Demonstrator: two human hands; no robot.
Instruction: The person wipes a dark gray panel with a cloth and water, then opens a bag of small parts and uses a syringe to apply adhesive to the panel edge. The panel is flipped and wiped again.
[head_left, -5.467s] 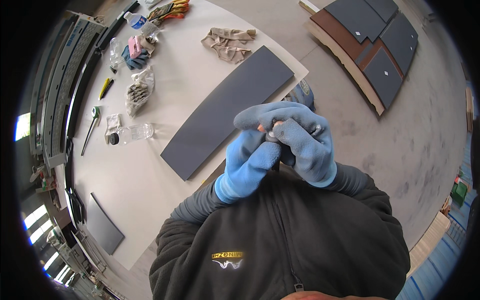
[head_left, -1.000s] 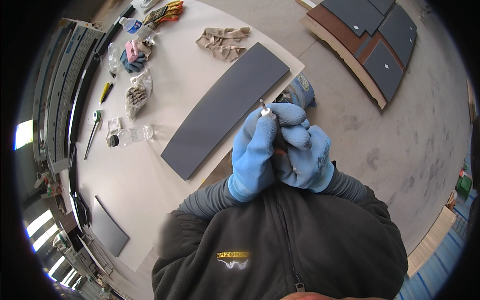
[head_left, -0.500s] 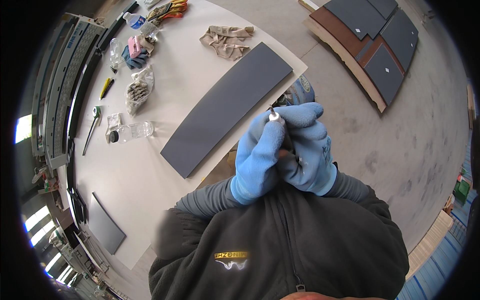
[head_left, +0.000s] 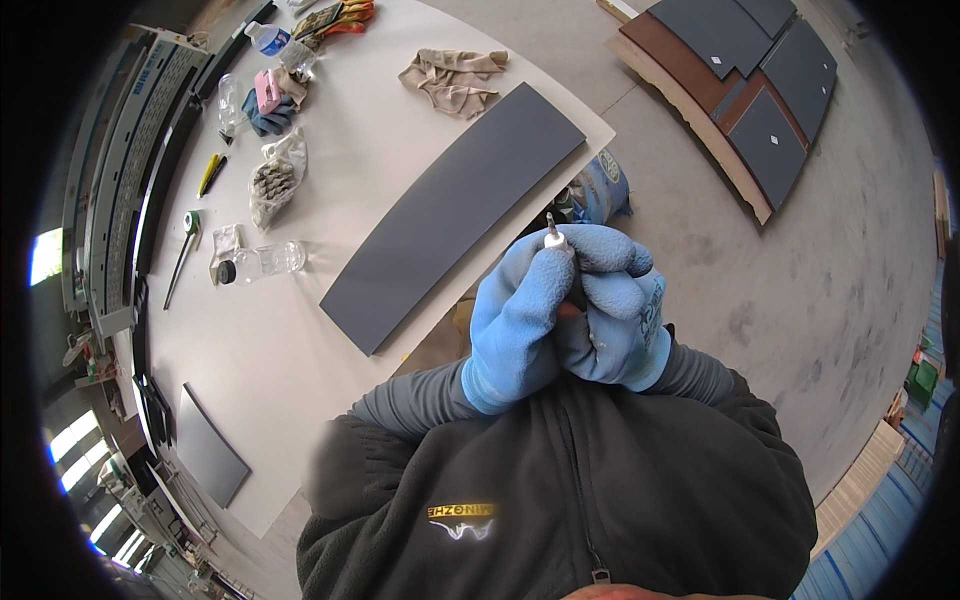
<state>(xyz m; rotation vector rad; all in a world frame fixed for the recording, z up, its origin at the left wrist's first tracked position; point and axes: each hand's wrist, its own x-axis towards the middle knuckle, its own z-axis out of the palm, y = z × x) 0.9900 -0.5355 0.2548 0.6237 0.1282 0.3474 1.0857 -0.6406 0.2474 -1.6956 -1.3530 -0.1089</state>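
My left hand [head_left: 513,335], in a light blue work glove, is closed and pinches a small connector bolt [head_left: 555,236] with a white collar and a thin metal tip. Pressed against it is my right hand [head_left: 622,310], also gloved in blue, with its fingers curled round the same spot. The bolt's tip points up and away from me; its lower part is hidden among the fingers. Just beyond both hands a long dark grey panel [head_left: 455,215] lies flat on the white table [head_left: 370,130], apart from them.
Clear bottles [head_left: 270,262], a plastic bag of small fittings [head_left: 275,180], a tape measure [head_left: 190,222], a yellow cutter [head_left: 212,174] and a beige cloth [head_left: 455,82] lie on the table. A smaller grey panel [head_left: 212,452] sits at left. Stacked panels [head_left: 770,140] stand on the floor at far right.
The bolt's metal tip now stands more upright and shows more above the white collar. My right fingers have shifted slightly down around it. The things on the table have not moved.
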